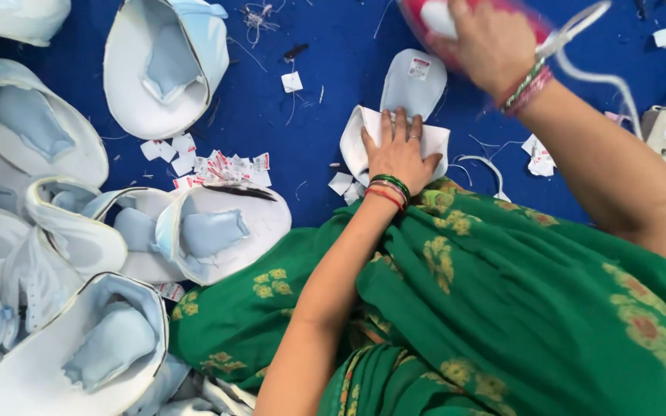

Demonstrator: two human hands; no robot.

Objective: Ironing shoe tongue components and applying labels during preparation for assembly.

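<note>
Hands first: my left hand (398,150) lies flat, fingers spread wide, pressing a folded white fabric piece (364,139) against the blue floor covering (325,92), just past the edge of my green garment (502,293). That white piece is a shoe-upper cut; its long axis runs away from me, and its rounded tongue-like end (414,85) points straight up the view, away from my lap, with a small label near its tip. My right hand (491,42) is raised at the top of the view, blurred, closed around a red and white object (433,19) that I cannot make out clearly; a pale cord (580,31) loops near my wrist.

To my left, a big heap of pale blue-white shoe uppers (63,254) covers the floor, each one lying open with its padded inside facing up. One more upper (163,65) sits apart near the top. Between the heap and my left hand lies a scatter of small red-and-white paper tags (221,168). Loose threads and white scraps (537,158) dot the blue surface near my right arm.
</note>
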